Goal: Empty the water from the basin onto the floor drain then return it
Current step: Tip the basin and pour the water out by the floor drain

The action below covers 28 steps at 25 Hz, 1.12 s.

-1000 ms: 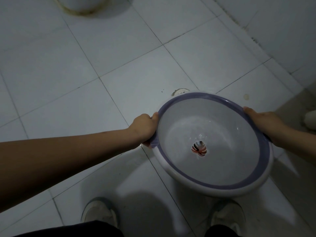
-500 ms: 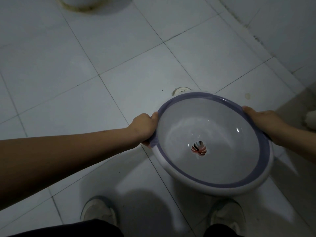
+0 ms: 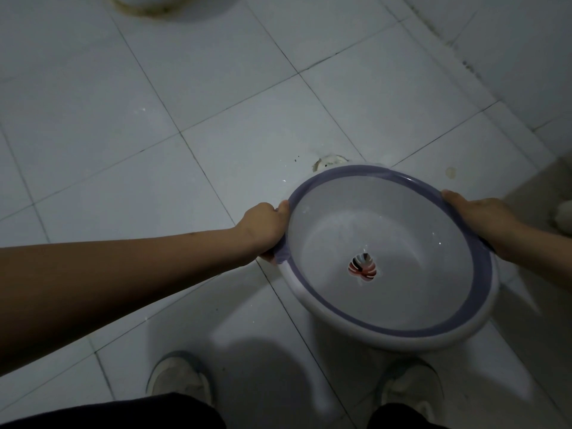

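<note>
I hold a round white basin (image 3: 433, 305) with a purple rim in the air above the tiled floor, right of centre. A striped leaf print marks its bottom, and clear shallow water lies over it. My left hand (image 3: 266, 230) grips the rim on the left side. My right hand (image 3: 483, 221) grips the rim on the right. The floor drain (image 3: 329, 161), a small round opening, peeks out just beyond the basin's far edge, partly hidden by it.
Pale floor tiles (image 3: 123, 119) spread to the left and ahead. A round white fixture base (image 3: 161, 3) stands at the top edge. A wall (image 3: 526, 57) runs along the right. My two shoes (image 3: 181, 382) stand below the basin. A small white object (image 3: 563, 215) lies at the far right.
The basin has stayed almost in place in both hands, with only a slight shift of the view. The water surface ripples a little.
</note>
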Tool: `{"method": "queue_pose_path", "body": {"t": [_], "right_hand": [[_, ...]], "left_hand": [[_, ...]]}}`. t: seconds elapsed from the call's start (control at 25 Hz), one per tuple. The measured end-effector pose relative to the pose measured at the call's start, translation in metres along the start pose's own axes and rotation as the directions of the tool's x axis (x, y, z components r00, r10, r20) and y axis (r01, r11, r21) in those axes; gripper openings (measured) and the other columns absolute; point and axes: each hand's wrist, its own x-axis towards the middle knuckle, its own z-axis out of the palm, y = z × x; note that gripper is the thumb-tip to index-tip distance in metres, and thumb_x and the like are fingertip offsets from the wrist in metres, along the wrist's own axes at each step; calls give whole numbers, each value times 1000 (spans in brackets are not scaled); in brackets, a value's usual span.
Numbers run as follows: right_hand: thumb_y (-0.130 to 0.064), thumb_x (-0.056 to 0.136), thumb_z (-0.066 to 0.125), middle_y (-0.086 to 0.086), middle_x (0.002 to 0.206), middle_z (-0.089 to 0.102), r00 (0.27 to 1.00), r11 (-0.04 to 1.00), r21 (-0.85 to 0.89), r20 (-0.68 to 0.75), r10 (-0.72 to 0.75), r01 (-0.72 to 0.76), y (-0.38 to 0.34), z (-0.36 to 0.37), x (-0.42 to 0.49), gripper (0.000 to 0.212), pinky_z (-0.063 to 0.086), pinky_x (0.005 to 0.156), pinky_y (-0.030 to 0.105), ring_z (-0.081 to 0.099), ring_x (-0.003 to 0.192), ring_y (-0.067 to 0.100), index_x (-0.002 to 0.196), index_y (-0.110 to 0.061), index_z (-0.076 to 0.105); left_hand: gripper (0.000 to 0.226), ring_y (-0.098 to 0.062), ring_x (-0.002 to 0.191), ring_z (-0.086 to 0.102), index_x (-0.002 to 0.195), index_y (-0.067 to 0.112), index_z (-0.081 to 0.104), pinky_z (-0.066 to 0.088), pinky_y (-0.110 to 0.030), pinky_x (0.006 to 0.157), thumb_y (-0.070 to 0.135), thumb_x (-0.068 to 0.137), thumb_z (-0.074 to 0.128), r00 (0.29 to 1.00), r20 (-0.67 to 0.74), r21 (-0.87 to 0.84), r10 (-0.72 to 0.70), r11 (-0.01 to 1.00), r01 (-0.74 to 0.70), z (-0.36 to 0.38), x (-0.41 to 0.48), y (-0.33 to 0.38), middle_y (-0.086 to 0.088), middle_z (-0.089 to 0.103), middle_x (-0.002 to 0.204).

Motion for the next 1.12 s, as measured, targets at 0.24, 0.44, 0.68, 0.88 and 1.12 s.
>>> {"method": "queue_pose_path", "body": {"t": [0.24,0.44,0.68,0.88,1.12], "right_hand": [[-65,88,45,7,62,57,1000,1000,-14,10,-4,4,0,-1,0,61,41,56,32,56,59,23,66,-10,56],[-64,90,42,10,61,56,999,998,-49,19,-39,40,0,-4,2,64,42,63,34,56,61,25,71,-5,58],[-68,89,38,10,59,53,998,986,-156,3,-64,63,-4,-11,4,66,37,59,33,49,55,22,63,-10,57],[-69,87,41,3,54,52,998,987,-151,-18,-64,60,-7,-16,4,65,33,48,23,52,52,18,58,-13,56],[-69,87,41,6,57,50,998,982,-178,-13,-63,60,-13,-21,5,64,36,56,32,49,54,19,59,-13,55]], "left_hand": [[59,-15,46,55,72,7,54,38,-12,30,42,104,20,1000,14,-21,-19,1000,19,-1,-4,2,-7,56,58],[60,-13,45,53,68,9,53,39,-15,37,42,105,19,999,33,-22,-20,1000,21,-1,-9,5,-6,54,55],[56,-16,49,52,67,8,50,41,-19,40,38,105,21,999,33,-77,-37,996,39,0,-16,9,-7,53,58],[55,-16,54,52,75,6,54,40,-21,48,38,105,21,999,30,-80,-41,996,44,2,-20,13,-8,53,63],[55,-24,67,56,84,2,56,46,-29,64,39,105,21,998,31,-120,-49,991,52,4,-23,14,-16,57,78]]}}
